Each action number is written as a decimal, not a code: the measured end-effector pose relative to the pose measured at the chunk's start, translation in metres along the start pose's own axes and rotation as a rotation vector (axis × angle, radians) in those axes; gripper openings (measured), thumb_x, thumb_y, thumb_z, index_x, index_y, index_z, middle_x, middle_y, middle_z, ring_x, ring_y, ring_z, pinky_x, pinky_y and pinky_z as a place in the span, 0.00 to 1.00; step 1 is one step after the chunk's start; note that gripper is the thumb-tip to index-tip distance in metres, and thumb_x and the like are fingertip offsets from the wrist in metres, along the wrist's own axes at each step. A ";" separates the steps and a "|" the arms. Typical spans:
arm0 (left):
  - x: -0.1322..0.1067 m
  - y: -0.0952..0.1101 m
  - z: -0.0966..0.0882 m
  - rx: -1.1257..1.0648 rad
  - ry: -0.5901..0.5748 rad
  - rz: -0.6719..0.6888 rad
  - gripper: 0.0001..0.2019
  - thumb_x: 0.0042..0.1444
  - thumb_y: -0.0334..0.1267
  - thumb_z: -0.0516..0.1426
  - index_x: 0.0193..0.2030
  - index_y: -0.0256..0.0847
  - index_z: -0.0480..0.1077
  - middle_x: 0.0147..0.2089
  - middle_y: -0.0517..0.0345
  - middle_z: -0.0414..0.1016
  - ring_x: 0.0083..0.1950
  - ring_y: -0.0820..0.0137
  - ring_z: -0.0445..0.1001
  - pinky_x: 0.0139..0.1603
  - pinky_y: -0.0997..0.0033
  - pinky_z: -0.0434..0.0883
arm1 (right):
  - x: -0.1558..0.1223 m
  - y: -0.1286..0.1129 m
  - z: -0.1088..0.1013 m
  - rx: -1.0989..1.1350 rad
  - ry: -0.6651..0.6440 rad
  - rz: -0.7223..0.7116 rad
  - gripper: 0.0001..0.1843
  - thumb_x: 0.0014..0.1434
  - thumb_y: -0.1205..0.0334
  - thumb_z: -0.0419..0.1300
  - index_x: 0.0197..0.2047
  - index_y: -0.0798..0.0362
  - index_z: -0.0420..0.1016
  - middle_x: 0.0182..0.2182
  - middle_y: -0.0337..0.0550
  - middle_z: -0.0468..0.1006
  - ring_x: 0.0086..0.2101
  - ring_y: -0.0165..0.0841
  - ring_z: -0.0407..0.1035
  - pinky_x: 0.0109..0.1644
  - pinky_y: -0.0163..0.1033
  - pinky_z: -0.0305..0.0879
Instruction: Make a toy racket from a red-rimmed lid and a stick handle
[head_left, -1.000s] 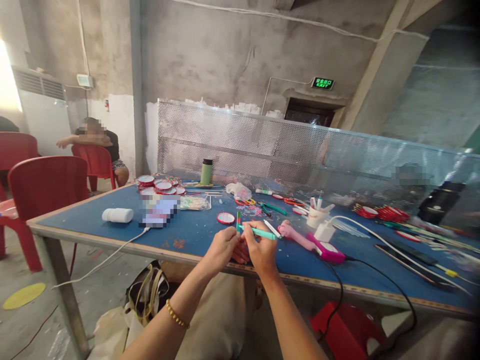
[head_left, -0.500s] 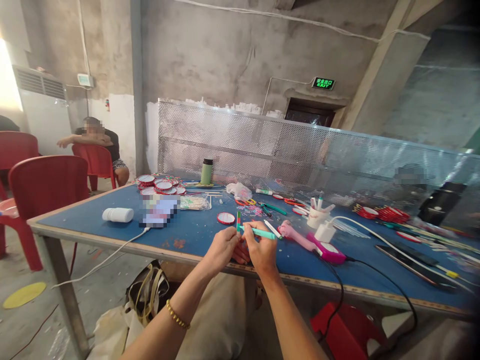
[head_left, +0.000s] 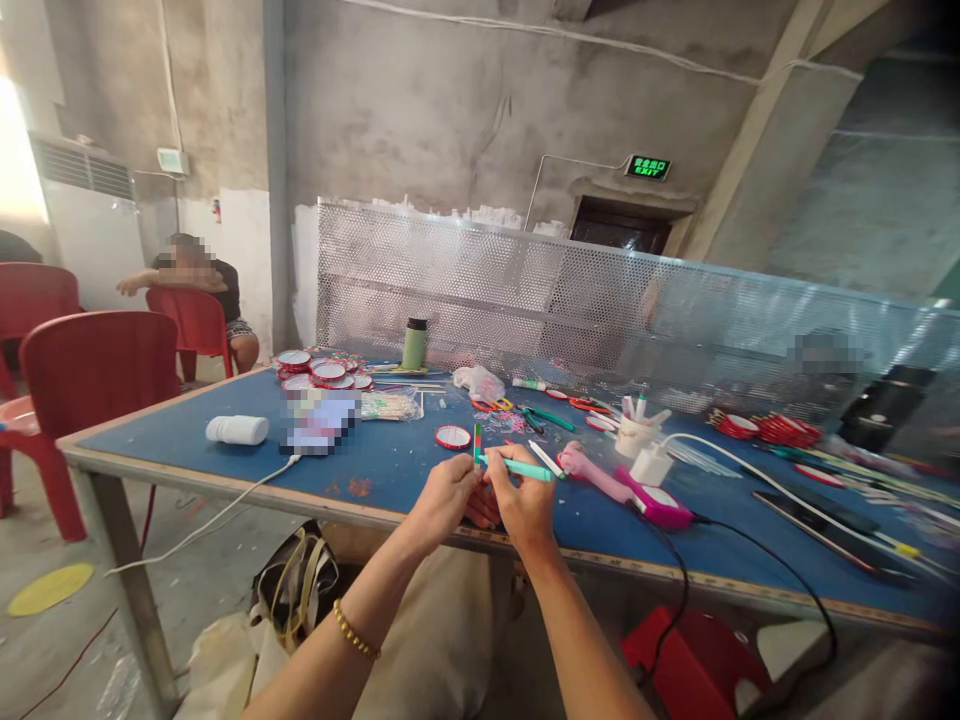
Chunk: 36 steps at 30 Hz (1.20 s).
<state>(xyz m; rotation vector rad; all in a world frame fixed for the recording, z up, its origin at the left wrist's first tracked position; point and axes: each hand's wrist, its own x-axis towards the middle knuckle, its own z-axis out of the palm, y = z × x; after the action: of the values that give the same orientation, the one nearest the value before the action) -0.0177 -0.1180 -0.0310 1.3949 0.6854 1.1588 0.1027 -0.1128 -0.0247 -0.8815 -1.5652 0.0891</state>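
Observation:
My left hand (head_left: 448, 497) is closed at the table's front edge, its fingertips pinching a narrow upright strip (head_left: 478, 437) with red and green parts. In my right hand (head_left: 527, 505) a teal marker pen (head_left: 529, 469) lies nearly level, gripped between thumb and fingers. The pen's left end meets the strip just above my left fingertips. Beyond my hands, a round white disc with a red rim (head_left: 453, 437) rests on the table. A white pen (head_left: 546, 459) lies just past my right hand.
Right of my hands are a pink-handled tool (head_left: 592, 471), a magenta device (head_left: 660, 503) with a black cable, and a cup of pens (head_left: 634, 432). At the left lie a white bottle (head_left: 237, 430) and red-rimmed discs (head_left: 328, 371). A perforated metal screen (head_left: 480, 285) borders the far side.

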 end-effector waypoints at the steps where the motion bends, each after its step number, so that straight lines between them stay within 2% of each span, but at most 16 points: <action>1: 0.000 0.000 0.000 -0.001 -0.001 -0.004 0.14 0.56 0.49 0.53 0.30 0.41 0.60 0.22 0.58 0.74 0.23 0.65 0.77 0.25 0.68 0.74 | 0.000 0.000 0.000 -0.003 -0.002 -0.002 0.13 0.63 0.58 0.57 0.28 0.51 0.72 0.21 0.35 0.73 0.23 0.29 0.67 0.31 0.34 0.64; 5: 0.000 0.000 0.000 0.005 -0.003 -0.006 0.13 0.56 0.49 0.53 0.30 0.41 0.60 0.22 0.58 0.74 0.24 0.65 0.77 0.26 0.68 0.74 | 0.000 0.000 -0.001 0.008 0.039 0.012 0.12 0.63 0.58 0.57 0.28 0.51 0.72 0.20 0.34 0.71 0.22 0.29 0.66 0.29 0.34 0.64; 10: -0.001 0.002 0.000 0.011 0.005 -0.005 0.14 0.56 0.50 0.53 0.31 0.41 0.60 0.23 0.56 0.75 0.25 0.65 0.77 0.26 0.68 0.74 | -0.001 -0.001 -0.002 0.001 -0.024 -0.011 0.12 0.63 0.58 0.56 0.28 0.51 0.72 0.22 0.35 0.73 0.24 0.29 0.67 0.30 0.34 0.63; 14: 0.000 0.001 0.000 0.012 -0.002 -0.011 0.14 0.56 0.50 0.53 0.31 0.41 0.60 0.23 0.56 0.75 0.24 0.65 0.77 0.26 0.68 0.74 | -0.002 0.000 -0.001 -0.006 0.018 -0.006 0.12 0.63 0.59 0.57 0.28 0.52 0.72 0.21 0.35 0.72 0.23 0.29 0.66 0.30 0.34 0.63; 19: 0.000 0.001 -0.001 0.014 0.008 -0.015 0.13 0.56 0.49 0.53 0.31 0.40 0.61 0.23 0.57 0.74 0.24 0.66 0.77 0.26 0.69 0.75 | -0.001 -0.001 -0.001 -0.015 -0.023 -0.026 0.12 0.63 0.59 0.56 0.28 0.52 0.72 0.21 0.35 0.72 0.24 0.29 0.67 0.30 0.34 0.63; 23: 0.000 0.001 -0.001 0.006 0.006 -0.016 0.14 0.55 0.49 0.54 0.30 0.41 0.60 0.22 0.57 0.74 0.24 0.65 0.77 0.26 0.68 0.75 | -0.001 -0.002 -0.001 -0.025 0.033 -0.021 0.12 0.63 0.59 0.57 0.27 0.52 0.71 0.20 0.34 0.71 0.22 0.29 0.65 0.29 0.34 0.62; 28: -0.001 0.002 -0.001 0.014 0.015 -0.005 0.13 0.55 0.48 0.54 0.29 0.40 0.61 0.23 0.57 0.74 0.25 0.65 0.78 0.27 0.67 0.75 | -0.001 -0.002 -0.002 -0.015 -0.035 -0.023 0.13 0.63 0.59 0.56 0.27 0.52 0.72 0.20 0.35 0.71 0.23 0.28 0.65 0.30 0.34 0.62; 33: -0.001 0.002 -0.001 0.016 0.006 -0.011 0.13 0.55 0.48 0.54 0.29 0.40 0.61 0.23 0.56 0.75 0.24 0.65 0.77 0.26 0.67 0.75 | -0.001 -0.001 -0.001 -0.031 0.041 -0.009 0.13 0.62 0.59 0.57 0.26 0.51 0.71 0.19 0.34 0.71 0.22 0.29 0.65 0.29 0.34 0.62; 36: -0.002 0.003 0.000 0.019 0.012 -0.014 0.13 0.56 0.48 0.53 0.30 0.40 0.61 0.23 0.56 0.75 0.24 0.65 0.77 0.26 0.68 0.75 | -0.001 -0.001 -0.001 -0.021 0.002 -0.017 0.13 0.63 0.59 0.57 0.27 0.51 0.71 0.20 0.35 0.72 0.23 0.29 0.66 0.29 0.34 0.63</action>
<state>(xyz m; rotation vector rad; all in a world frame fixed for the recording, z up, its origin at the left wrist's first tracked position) -0.0191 -0.1199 -0.0290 1.3980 0.7152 1.1524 0.1030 -0.1144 -0.0247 -0.8846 -1.5738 0.0599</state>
